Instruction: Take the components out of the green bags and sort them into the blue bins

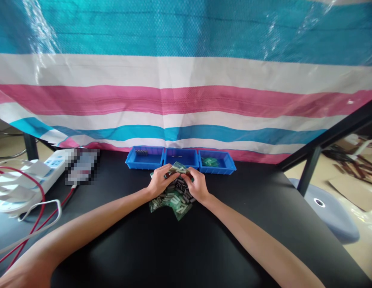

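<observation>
Both of my hands rest on a heap of small green circuit boards and dark cylindrical parts point(174, 200) in the middle of the black table point(186, 248). My left hand point(160, 180) sits at the heap's left side with its fingers curled around a small dark-red part. My right hand point(198, 185) lies at the heap's right side, fingers bent and pinching into the pile; what they hold is hidden. The two hands nearly meet over the top of the heap.
Three blue trays stand in a row behind the heap: left point(145, 157) with several dark parts, middle point(181, 157) with tiny bits, right point(217, 162) with green boards. A white power strip point(51, 166) and red cable point(36, 192) lie at left. A striped tarp point(186, 80) hangs behind.
</observation>
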`<state>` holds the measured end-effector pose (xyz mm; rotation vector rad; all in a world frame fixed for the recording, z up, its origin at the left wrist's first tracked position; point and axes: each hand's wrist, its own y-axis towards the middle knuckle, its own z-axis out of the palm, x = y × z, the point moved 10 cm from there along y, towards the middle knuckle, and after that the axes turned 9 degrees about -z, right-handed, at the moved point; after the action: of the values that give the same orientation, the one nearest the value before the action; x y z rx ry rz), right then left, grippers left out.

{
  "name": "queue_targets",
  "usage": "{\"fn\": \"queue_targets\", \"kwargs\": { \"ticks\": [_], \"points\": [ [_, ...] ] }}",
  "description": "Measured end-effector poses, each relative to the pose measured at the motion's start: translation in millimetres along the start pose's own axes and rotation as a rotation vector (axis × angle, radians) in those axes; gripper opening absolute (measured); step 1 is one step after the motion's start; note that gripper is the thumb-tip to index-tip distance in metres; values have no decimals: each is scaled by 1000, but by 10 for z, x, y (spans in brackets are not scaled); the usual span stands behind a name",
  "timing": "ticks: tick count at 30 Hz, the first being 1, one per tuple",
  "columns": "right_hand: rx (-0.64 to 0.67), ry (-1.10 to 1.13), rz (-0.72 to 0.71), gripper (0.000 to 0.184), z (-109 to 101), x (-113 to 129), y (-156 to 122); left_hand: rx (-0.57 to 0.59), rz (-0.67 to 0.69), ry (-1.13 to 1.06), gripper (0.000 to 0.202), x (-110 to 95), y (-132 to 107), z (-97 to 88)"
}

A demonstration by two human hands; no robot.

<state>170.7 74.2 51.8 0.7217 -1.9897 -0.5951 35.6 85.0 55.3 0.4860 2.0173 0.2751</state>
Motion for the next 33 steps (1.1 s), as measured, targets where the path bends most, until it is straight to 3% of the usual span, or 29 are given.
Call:
{"fn": "queue_targets", "kwargs": {
  "ticks": [14, 33],
  "points": [
    [-47, -28, -27, 29, -59, 72, 11, -36, 13, 45, 24, 2, -10, -25],
    [-43, 79, -31, 12, -56, 88, 16, -59, 12, 37, 19, -46, -20, -53]
  ]
}}
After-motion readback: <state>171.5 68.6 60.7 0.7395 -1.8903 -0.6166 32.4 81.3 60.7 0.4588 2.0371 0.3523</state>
